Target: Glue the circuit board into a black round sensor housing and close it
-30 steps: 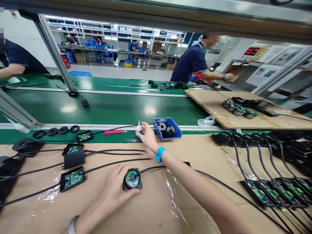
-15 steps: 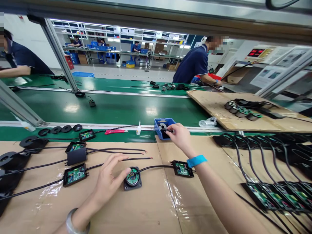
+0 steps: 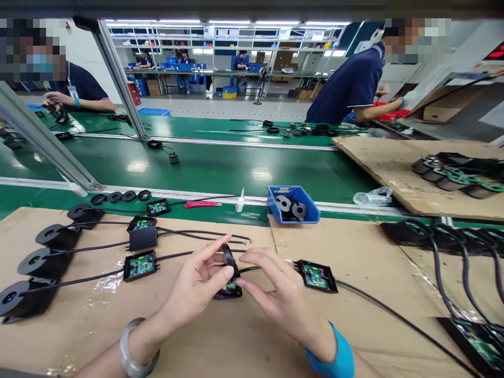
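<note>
My left hand (image 3: 202,275) is closed round a thin black ring (image 3: 227,255), tilted up on edge, its index finger at the top and its thumb low on the near side. Just beneath is a round part on a square black base (image 3: 229,295), with a green circuit board in it, mostly hidden by the fingers. My right hand (image 3: 275,286) is close on the right, thumb and fingers curved but apart; whether its fingertips touch the ring is unclear. A black cable runs from the round part behind my right hand to a black box with an open circuit board (image 3: 317,275).
A blue bin (image 3: 295,215) holds grey and black rings. Left lie round black housings (image 3: 51,236) cabled to circuit-board boxes (image 3: 139,265). A red cutter (image 3: 202,204) and small bottle (image 3: 240,202) lie behind. More cabled housings (image 3: 405,233) stand right. Co-workers sit or stand beyond the belt.
My right hand has come back from the blue bin to the round part, and the black ring is now in my left hand above it. The view has shifted right to left slightly.
</note>
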The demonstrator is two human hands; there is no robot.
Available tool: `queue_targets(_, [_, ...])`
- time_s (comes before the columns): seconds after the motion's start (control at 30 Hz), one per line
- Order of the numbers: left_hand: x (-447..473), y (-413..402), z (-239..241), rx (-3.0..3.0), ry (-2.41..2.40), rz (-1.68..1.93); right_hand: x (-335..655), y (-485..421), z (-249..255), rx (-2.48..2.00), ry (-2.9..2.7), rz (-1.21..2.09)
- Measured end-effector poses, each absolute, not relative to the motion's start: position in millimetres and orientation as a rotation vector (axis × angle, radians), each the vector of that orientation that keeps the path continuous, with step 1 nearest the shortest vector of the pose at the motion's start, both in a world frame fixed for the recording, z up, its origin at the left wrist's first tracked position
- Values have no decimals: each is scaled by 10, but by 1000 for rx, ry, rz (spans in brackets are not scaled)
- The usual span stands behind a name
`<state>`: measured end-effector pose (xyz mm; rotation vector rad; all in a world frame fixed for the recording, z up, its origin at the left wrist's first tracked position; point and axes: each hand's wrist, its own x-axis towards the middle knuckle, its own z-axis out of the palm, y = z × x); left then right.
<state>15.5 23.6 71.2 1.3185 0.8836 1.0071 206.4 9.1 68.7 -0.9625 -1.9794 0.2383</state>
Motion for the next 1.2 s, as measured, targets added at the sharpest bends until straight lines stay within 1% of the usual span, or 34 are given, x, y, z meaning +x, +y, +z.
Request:
queue_targets(0.1, [-10, 255, 676, 1632, 1018, 974, 2244, 108, 568, -1153, -2098, 259])
queue_targets(0.2, [-130, 260, 648, 1955, 1098, 858, 2343, 89, 427, -1232, -2109, 320])
queue_targets(0.43, [-155, 241, 586, 2439, 946, 764, 2309, 42, 311, -1194, -2026, 425])
queue_targets(0.63, [-120, 289, 591, 2554, 884, 706, 2317, 13, 314, -1157, -2014, 396])
queue_targets(0.87, [-74, 302, 515, 2590, 838, 909, 2326, 2, 347, -1157, -1999, 380])
queue_targets(1.2, [-56, 295, 466, 2566, 815, 907, 2326, 9, 363, -1156, -1996, 366])
